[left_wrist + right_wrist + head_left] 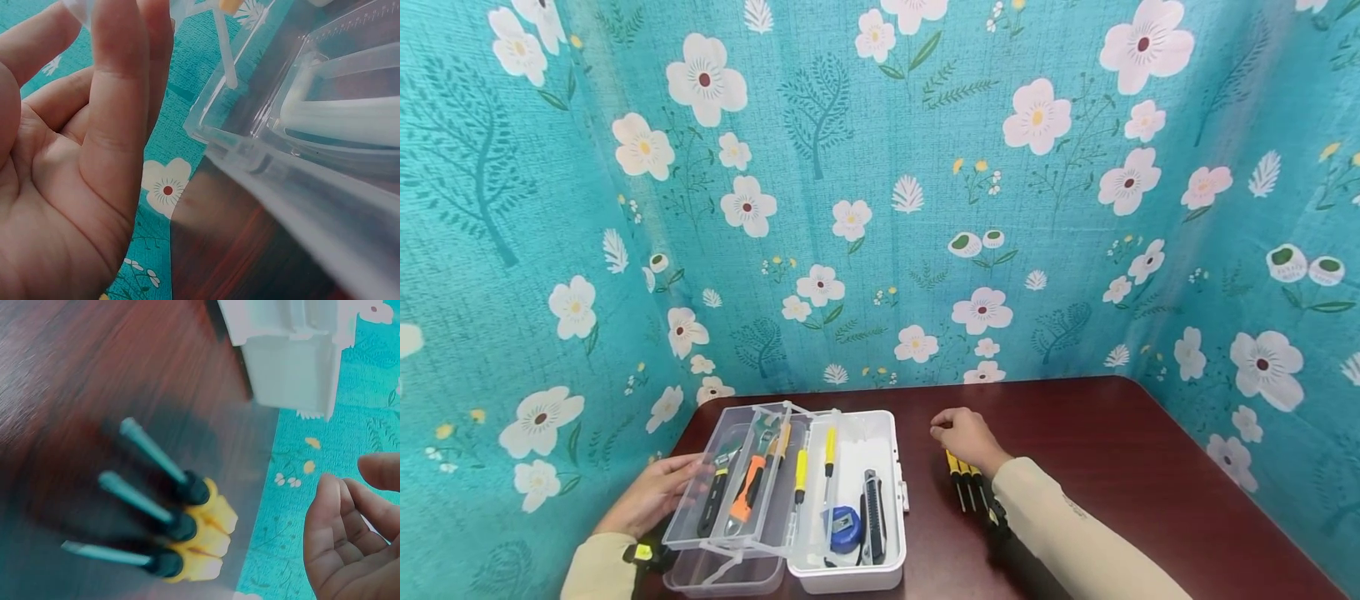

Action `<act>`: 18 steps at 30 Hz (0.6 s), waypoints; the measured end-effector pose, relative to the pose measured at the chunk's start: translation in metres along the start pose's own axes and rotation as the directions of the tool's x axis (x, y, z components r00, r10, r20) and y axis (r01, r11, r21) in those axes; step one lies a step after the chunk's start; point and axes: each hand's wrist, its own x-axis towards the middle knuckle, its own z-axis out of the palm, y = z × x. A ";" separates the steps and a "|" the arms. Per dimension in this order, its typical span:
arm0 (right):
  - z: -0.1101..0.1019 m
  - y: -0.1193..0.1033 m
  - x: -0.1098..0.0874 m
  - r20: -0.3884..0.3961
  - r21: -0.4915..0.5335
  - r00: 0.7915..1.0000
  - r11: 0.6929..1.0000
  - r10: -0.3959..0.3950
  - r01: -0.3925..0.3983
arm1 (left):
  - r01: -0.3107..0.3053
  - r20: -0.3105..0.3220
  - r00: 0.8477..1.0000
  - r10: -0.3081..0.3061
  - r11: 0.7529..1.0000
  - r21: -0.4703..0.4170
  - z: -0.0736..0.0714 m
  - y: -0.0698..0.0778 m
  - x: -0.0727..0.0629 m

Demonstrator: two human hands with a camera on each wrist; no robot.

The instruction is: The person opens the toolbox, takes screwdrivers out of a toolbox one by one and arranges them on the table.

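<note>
From where I stand, three short screwdrivers with yellow-and-black handles and silver shafts (209,539) lie side by side on the glossy dark-red tabletop (1097,475), right of an opened white plastic toolbox (850,581). The right hand (967,437) is near their handles, fingers loosely bent and holding nothing. I'd judge this a moment of reaching about those screwdrivers; picking one up would call for lowering the fingertips and pinching a handle. The left hand (658,492), fingers loosely extended, is by the fold-out clear plastic tray (722,546); I can't tell whether it touches. In that tray lie a black-handled wrench (711,504) and an orange-handled tool (747,496). The toolbox's raised wall stands between the screwdrivers and its inside, where a round blue tape measure (844,529) and a dark utility knife (874,517) crowd the near end. Teal floral cloth (887,250) hangs behind.
</note>
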 end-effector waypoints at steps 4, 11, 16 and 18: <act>0.005 -0.009 0.002 0.016 0.001 0.999 1.000 -0.032 0.032 | 0.015 -0.022 1.000 -0.015 1.000 0.000 0.001 0.000 0.001; 0.013 -0.027 0.007 0.055 0.007 0.990 0.992 -0.127 0.126 | 0.029 -0.054 0.998 -0.027 0.999 0.033 0.003 0.000 0.003; 0.021 -0.038 0.011 0.071 -0.010 0.984 0.986 -0.165 0.166 | 0.021 -0.053 0.998 -0.020 0.999 0.025 0.003 0.000 0.002; 0.025 -0.042 0.012 0.083 -0.012 0.980 0.983 -0.180 0.181 | 0.025 -0.048 0.999 -0.024 1.000 0.016 0.003 0.001 0.001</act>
